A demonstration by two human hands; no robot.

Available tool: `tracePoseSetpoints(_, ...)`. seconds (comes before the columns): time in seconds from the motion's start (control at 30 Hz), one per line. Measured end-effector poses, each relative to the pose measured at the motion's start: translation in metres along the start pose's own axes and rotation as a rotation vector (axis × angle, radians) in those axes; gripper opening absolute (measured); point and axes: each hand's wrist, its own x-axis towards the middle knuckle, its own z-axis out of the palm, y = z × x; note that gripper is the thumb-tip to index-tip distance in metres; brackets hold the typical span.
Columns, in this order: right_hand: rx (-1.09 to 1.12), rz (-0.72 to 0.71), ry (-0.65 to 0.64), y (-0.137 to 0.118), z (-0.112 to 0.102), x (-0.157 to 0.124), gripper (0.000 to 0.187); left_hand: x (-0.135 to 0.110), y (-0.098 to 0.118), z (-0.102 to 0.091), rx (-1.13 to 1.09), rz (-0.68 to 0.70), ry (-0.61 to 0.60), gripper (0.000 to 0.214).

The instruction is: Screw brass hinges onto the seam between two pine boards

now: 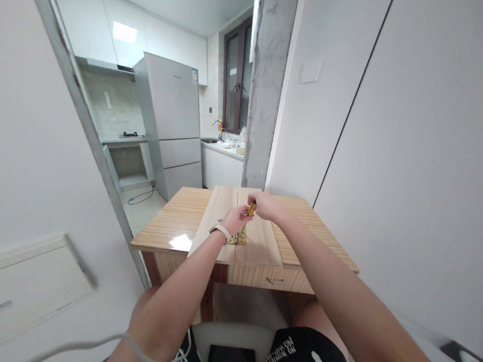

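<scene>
We are pinching a small yellow-and-black tool (pixel 252 207) between the fingertips of our right hand (pixel 265 206), which is closing on its upper end; the tool is standing nearly upright, tilted a little to the left. Our left hand (pixel 235 219) is meeting it from below with curled fingers, touching or just beside the tool's lower end; whether those fingers are gripping it or only steadying it we cannot tell at this size. A white wristband (pixel 220 230) is circling our left wrist.

Just beneath the left hand a flat brass-coloured metal piece (pixel 238 238) is lying on a pale, smooth wooden board (pixel 262 243). This board is running from the near edge to the far edge of a striped light-wood table (pixel 172 220), roughly along its middle, so the hands and the tool are hovering over the centre of the table, nearer its far edge than its near one. A drawer front with a small dark handle (pixel 275 281) is showing below the near edge.

Beyond the far edge, a rough grey concrete pillar (pixel 268 83) is rising, and to its left a tall silver refrigerator (pixel 175 121) is standing in a white kitchen. A thin white cable (pixel 102 341) is crossing our left forearm near the bottom of the view.
</scene>
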Motion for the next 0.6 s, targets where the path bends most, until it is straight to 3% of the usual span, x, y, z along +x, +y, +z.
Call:
tracePoseSetpoints(0.17, -0.049, 0.206, -0.016, -0.003, -0.003, -0.003, 0.045, -0.004, -0.008, -0.002, 0.150, -0.040, 0.110, 0.021)
tracePoseSetpoints(0.27, -0.069, 0.257, -0.002, -0.008, -0.002, -0.008, 0.054, -0.003, -0.007, 0.001, 0.192, -0.035, 0.151, 0.024)
tracePoseSetpoints(0.47, -0.037, 0.268, 0.056, -0.014, 0.005, -0.008, 0.046, 0.000, 0.002, 0.007, 0.271, -0.025, 0.169, 0.044)
tracePoseSetpoints(0.6, -0.024, 0.259, 0.046, -0.008, 0.009, -0.003, 0.039, -0.011, -0.002, -0.001, 0.315, -0.047, 0.098, 0.040)
